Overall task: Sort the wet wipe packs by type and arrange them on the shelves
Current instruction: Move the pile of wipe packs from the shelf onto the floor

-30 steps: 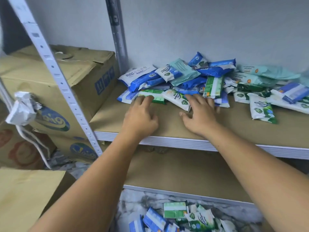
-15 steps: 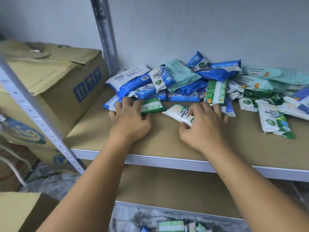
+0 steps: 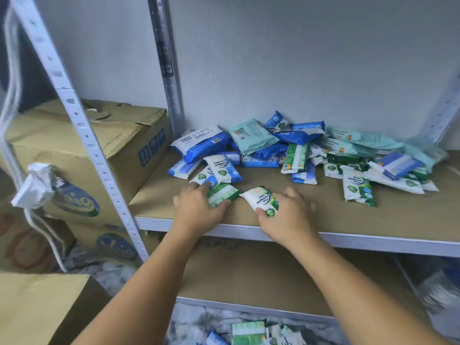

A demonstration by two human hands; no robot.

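A heap of wet wipe packs (image 3: 301, 148) in blue, teal, green and white lies at the back of the brown shelf (image 3: 323, 210). My left hand (image 3: 196, 207) grips a green pack (image 3: 221, 194) near the shelf's front, thumb curled over its lower edge. My right hand (image 3: 286, 215) pinches a white and green pine pack (image 3: 261, 199) just to the right of it. Two white and blue packs (image 3: 221, 169) lie right behind my left hand. A single white and green pack (image 3: 357, 186) lies apart on the right.
A cardboard box (image 3: 99, 155) stands left of the shelf behind a white perforated upright (image 3: 82, 125). A lower shelf (image 3: 261, 277) sits beneath. More packs (image 3: 251, 333) lie on the marbled floor. Another carton (image 3: 37, 307) fills the bottom left corner.
Both hands have drawn back toward the shelf's front edge, each pulling a pack out of the heap. The camera has tilted up and shows more wall.
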